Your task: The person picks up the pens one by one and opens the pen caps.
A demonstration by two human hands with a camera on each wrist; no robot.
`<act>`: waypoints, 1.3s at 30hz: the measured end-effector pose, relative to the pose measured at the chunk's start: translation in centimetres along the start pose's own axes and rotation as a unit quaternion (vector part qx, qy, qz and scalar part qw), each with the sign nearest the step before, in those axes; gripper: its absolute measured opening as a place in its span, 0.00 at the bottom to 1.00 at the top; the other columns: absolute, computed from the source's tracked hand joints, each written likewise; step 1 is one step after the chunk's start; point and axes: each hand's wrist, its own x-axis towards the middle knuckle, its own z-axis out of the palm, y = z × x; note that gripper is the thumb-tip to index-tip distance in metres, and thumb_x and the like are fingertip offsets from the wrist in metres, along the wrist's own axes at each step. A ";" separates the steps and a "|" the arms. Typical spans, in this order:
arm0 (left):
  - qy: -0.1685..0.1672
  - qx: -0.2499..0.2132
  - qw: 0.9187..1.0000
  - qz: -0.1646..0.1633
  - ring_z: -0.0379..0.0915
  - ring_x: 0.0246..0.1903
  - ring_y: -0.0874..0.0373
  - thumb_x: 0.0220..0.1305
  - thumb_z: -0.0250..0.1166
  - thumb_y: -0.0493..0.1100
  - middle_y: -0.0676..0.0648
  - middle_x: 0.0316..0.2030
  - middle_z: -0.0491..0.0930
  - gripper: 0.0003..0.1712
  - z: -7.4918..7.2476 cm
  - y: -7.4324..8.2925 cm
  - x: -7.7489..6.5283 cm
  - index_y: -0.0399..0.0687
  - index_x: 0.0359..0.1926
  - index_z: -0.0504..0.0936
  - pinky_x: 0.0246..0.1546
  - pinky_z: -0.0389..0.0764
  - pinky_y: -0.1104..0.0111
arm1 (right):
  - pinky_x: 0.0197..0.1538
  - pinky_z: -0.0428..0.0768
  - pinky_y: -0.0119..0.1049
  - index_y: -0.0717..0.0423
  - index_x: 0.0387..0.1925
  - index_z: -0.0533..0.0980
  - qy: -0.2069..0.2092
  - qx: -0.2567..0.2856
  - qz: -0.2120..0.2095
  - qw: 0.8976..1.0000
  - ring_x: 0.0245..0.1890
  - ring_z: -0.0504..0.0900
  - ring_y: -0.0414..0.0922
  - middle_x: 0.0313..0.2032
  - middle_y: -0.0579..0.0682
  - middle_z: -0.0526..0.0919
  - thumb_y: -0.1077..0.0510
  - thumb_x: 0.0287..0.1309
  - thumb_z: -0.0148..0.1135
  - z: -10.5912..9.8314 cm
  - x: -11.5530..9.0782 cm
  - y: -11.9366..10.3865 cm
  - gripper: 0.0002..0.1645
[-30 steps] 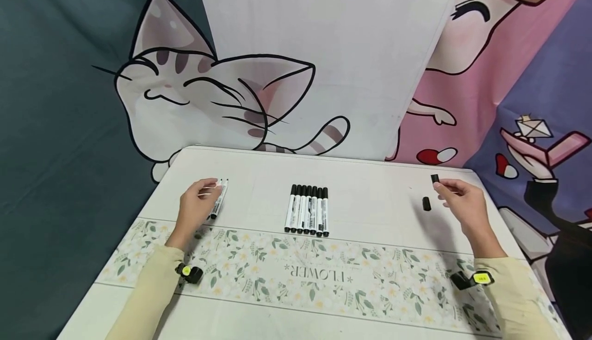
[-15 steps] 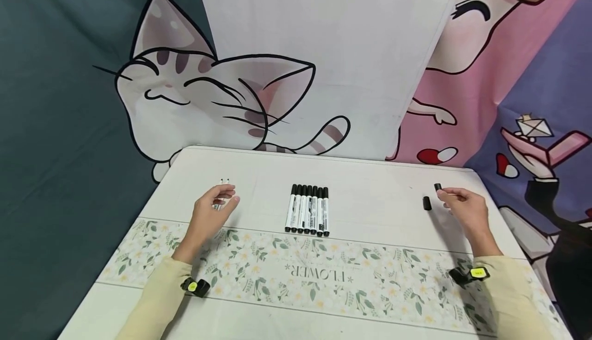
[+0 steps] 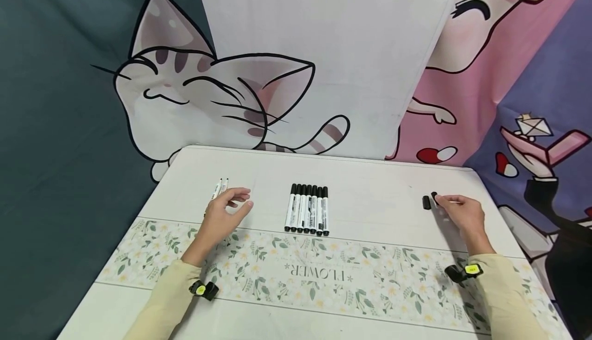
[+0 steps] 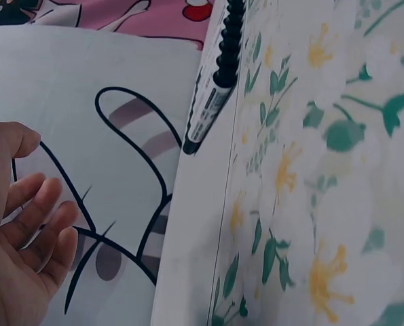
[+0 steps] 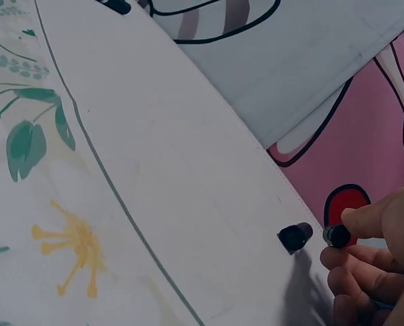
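My right hand (image 3: 462, 214) pinches a black marker cap (image 5: 336, 236) between thumb and fingertips. A second black cap (image 3: 426, 203) lies on the table just left of it, also seen in the right wrist view. My left hand (image 3: 226, 214) holds nothing; its fingers are loosely bent, thumb apart. It stands over the left side of the table, partly covering two uncapped markers (image 3: 221, 185) whose dark tips show beyond it. In the middle lies a row of several white markers (image 3: 306, 209) with black caps, side by side, caps pointing away.
The white table (image 3: 370, 206) carries a floral printed band (image 3: 268, 263) along its near part. Behind its far edge hangs a cloth (image 3: 361, 47) with a cartoon cat, and a pink and purple printed cloth (image 3: 481, 88) on the right.
My left hand has moved away from the two uncapped markers, to the right and nearer. My right hand has lowered the pinched cap toward the table, beside the other cap.
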 end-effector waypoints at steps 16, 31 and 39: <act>-0.054 -0.015 0.998 -0.031 0.80 0.45 0.55 0.69 0.69 0.47 0.49 0.45 0.85 0.18 3.4 1.7 0.9 0.47 0.56 0.83 0.44 0.78 0.58 | 0.26 0.77 0.32 0.61 0.55 0.81 -0.009 -0.036 0.021 0.999 0.26 0.81 0.34 0.26 0.38 0.85 0.34 0.64 0.63 0.2 0.6 1.0 0.36; -0.073 -0.006 0.996 -0.057 0.81 0.45 0.56 0.71 0.67 0.49 0.51 0.43 0.85 0.19 6.3 1.9 2.2 0.44 0.57 0.83 0.44 0.79 0.58 | 0.37 0.79 0.39 0.62 0.59 0.79 -0.031 -0.078 -0.058 0.995 0.38 0.85 0.47 0.44 0.57 0.89 0.31 0.68 0.54 -1.1 -1.6 -2.9 0.41; -0.091 0.015 0.992 -0.090 0.80 0.44 0.55 0.71 0.67 0.52 0.51 0.44 0.84 0.23 7.5 2.0 2.7 0.45 0.60 0.82 0.44 0.80 0.58 | 0.32 0.82 0.30 0.59 0.59 0.80 -0.030 -0.050 -0.191 0.980 0.30 0.84 0.35 0.43 0.59 0.86 0.33 0.68 0.60 0.4 -5.4 -6.5 0.37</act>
